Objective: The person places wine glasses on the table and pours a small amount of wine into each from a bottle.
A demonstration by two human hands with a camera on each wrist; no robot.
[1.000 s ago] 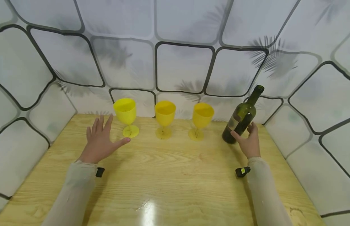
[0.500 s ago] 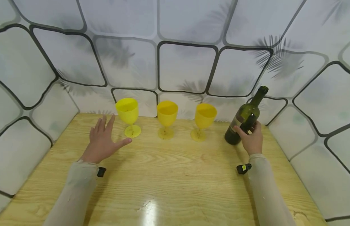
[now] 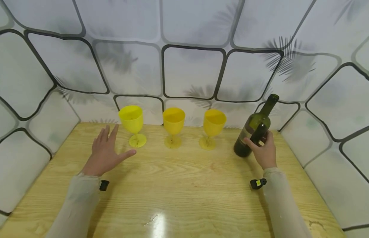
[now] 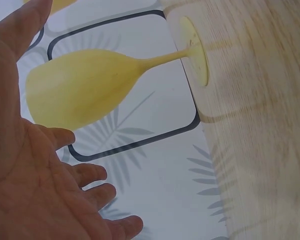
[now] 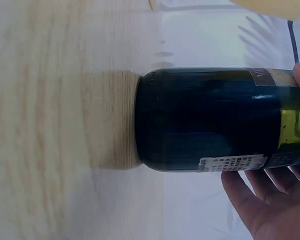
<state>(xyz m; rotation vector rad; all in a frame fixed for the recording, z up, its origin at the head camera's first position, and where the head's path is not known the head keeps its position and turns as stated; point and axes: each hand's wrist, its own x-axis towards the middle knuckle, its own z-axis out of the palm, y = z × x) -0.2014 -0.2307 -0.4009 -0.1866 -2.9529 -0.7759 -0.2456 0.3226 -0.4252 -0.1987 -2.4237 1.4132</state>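
My right hand grips a dark green wine bottle at the right of the table, thumb on the near left side and fingers round the other side. In the right wrist view the bottle has its base right at the tabletop, and a small printed label faces the fingers. My left hand is spread with the thumb out, just left of a bright yellow goblet. The left wrist view has the palm apart from this goblet, which stands upright on its round foot.
Two more yellow goblets, a middle one and a right one, stand in a row along the back. Patterned white panels enclose the wooden table at the back and both sides.
My right hand has moved in against the bottle and its fingers have wrapped round it. The left hand stays spread beside the left goblet. The head view shifts slightly.
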